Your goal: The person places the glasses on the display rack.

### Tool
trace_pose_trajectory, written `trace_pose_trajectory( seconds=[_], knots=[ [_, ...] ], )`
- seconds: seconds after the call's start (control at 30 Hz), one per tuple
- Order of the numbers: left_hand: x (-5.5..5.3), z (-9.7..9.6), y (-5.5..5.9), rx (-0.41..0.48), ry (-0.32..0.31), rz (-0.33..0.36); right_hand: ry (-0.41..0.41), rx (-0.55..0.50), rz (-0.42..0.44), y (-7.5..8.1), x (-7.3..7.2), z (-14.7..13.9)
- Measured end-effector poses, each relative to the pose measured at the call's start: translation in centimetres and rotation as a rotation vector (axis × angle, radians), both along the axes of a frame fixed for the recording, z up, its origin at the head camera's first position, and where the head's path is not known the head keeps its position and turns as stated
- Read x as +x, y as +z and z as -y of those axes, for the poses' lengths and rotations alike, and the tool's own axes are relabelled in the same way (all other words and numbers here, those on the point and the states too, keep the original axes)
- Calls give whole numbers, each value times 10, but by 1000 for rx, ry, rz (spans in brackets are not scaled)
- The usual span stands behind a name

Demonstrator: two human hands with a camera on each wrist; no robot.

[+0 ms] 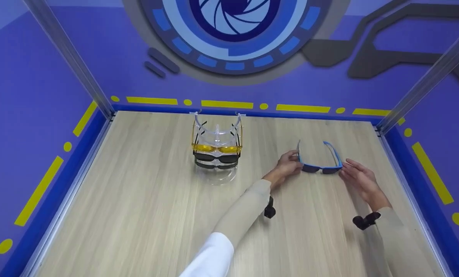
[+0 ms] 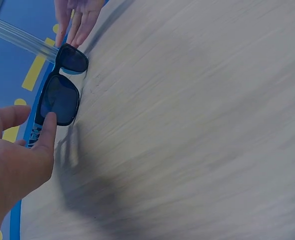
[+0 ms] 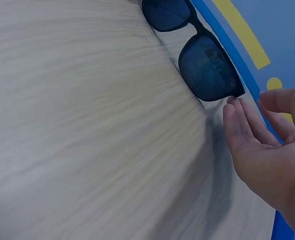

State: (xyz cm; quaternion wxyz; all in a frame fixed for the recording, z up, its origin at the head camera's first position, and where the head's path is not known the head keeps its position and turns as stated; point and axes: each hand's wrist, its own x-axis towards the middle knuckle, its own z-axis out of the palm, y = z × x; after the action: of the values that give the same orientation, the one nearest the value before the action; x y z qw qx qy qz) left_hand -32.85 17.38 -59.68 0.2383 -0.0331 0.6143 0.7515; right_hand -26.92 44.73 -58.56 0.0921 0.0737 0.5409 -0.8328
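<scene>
Blue-framed sunglasses (image 1: 322,169) with dark lenses stand on the wooden table, their temples spread toward the back wall. Beside their left corner is my left hand (image 1: 289,165). In the left wrist view, one finger of the left hand (image 2: 22,160) reaches in front of the near lens, and the thumb is held apart from it. My right hand (image 1: 360,179) is at the right corner, fingers mostly straight. In the right wrist view, fingertips of the right hand (image 3: 267,130) meet the frame's corner; whether they press on it I cannot tell.
A clear display stand (image 1: 218,134) to the left carries yellow-tinted glasses (image 1: 217,148) above dark sunglasses (image 1: 216,157) and another dark pair (image 1: 216,166). Blue panels (image 1: 233,88) with metal corner posts (image 1: 418,88) border the wooden table (image 1: 144,200) at the back and sides.
</scene>
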Motion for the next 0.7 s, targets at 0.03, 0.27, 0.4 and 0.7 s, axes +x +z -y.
trace_pose_trajectory(
  seconds=[0.03, 0.27, 0.4, 0.7],
  knots=[
    [0, 0, 0, -1, 8, 4, -4, -8, 9, 0, 0, 1],
    [2, 3, 0, 2, 5, 9, -54, -25, 33, 2, 3, 6],
    [4, 7, 1, 1, 9, 5, -48, 18, 51, 2, 7, 7],
    [10, 24, 0, 11, -9, 43, 15, 104, 92, 8, 20, 10]
  ],
)
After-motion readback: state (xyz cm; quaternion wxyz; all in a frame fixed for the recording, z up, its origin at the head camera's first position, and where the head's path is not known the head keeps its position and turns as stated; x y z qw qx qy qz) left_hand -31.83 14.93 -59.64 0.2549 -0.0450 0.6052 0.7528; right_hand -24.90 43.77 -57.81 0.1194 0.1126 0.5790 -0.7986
